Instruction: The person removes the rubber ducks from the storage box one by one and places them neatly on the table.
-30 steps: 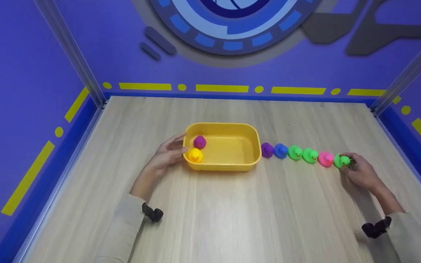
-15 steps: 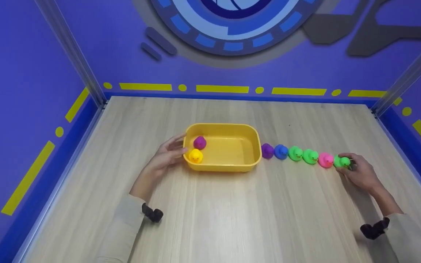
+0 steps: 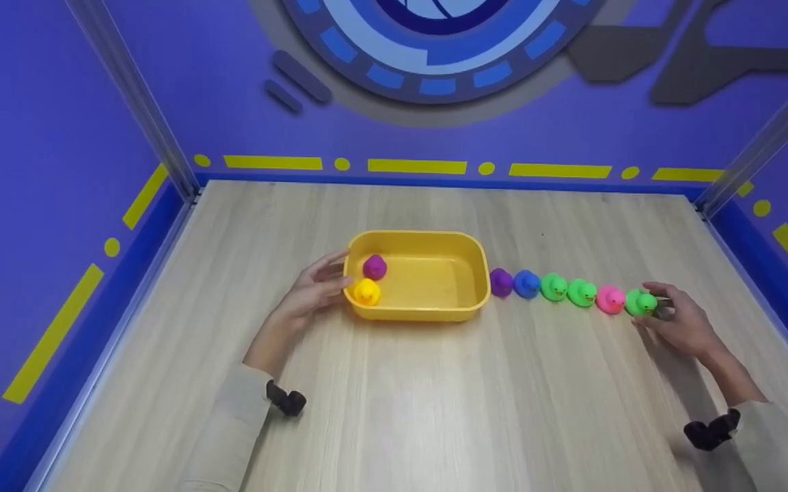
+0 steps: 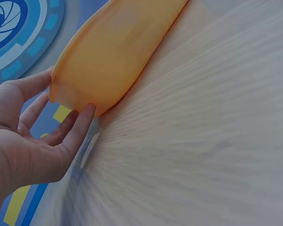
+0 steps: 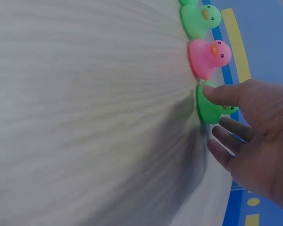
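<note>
Bracketing the row-end green duck [image 3: 641, 303], the right hand [image 3: 682, 320] shows in head view with fingers loosely spread, one side behind the duck, the other in front. Left hand [image 3: 308, 290] is at the left end of the yellow tub [image 3: 417, 313], fingers extended and apart, tips at the rim. Tub sits mid-table; inside, at its left end, magenta duck [image 3: 374, 267] behind, yellow duck [image 3: 367, 292] in front. Row runs right from the tub: purple duck [image 3: 501, 281] right beside its wall, blue duck [image 3: 526, 283], first green duck [image 3: 553, 287], second green duck [image 3: 581, 292], pink duck [image 3: 610, 299], then the row-end one. All six upright on the wooden table [image 3: 421, 396]. Black wrist mount on each sleeve; patterned blue wall behind.

Left wrist view: tub seen from outside, at a slant. One fingertip touches the rim, another sits at the lower wall; fingers unclenched, spaced out.

Right wrist view: thumb stretched out, covering part of the row-end green duck; other fingers relaxed, slightly bent, just beside it. Cannot tell if the thumb makes contact. Pink duck just beyond, second green duck past that. Hand shadow [image 5: 170, 150] falls on the table.
</note>
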Action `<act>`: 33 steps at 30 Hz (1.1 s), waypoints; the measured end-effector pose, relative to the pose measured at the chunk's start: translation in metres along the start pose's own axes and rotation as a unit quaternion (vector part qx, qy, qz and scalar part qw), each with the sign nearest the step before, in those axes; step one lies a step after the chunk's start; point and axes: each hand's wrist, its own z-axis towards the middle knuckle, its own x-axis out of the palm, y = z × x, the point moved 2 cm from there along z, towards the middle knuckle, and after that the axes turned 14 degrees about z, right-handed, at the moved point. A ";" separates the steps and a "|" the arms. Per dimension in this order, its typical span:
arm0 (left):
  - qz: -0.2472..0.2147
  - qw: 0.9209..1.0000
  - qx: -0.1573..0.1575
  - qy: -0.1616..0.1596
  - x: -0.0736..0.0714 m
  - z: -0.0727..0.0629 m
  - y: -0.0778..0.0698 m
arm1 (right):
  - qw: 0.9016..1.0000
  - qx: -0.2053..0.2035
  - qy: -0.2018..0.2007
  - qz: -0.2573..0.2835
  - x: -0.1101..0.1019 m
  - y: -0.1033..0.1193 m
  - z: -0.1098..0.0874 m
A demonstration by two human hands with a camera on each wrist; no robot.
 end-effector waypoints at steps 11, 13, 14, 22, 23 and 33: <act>0.007 1.000 -0.010 -0.010 0.001 0.000 0.001 | 0.999 -0.044 -0.013 0.003 -0.011 0.010 -0.007; 0.006 1.000 -0.010 -0.009 0.001 0.001 0.001 | 0.999 -0.049 -0.012 0.001 -0.011 0.015 -0.008; 0.005 1.000 -0.010 -0.009 0.001 0.001 0.001 | 0.999 -0.052 -0.010 0.005 -0.011 0.017 -0.008; 0.005 1.000 -0.010 -0.008 0.001 0.002 0.001 | 0.998 -0.062 -0.016 0.003 -0.010 0.038 -0.007; 0.007 1.000 -0.010 -0.007 0.002 0.002 0.002 | 0.998 -0.067 -0.020 0.002 -0.009 0.040 -0.007; 0.008 1.000 -0.008 -0.012 0.002 0.001 0.001 | 0.990 -0.128 -0.030 0.043 0.009 0.056 -0.004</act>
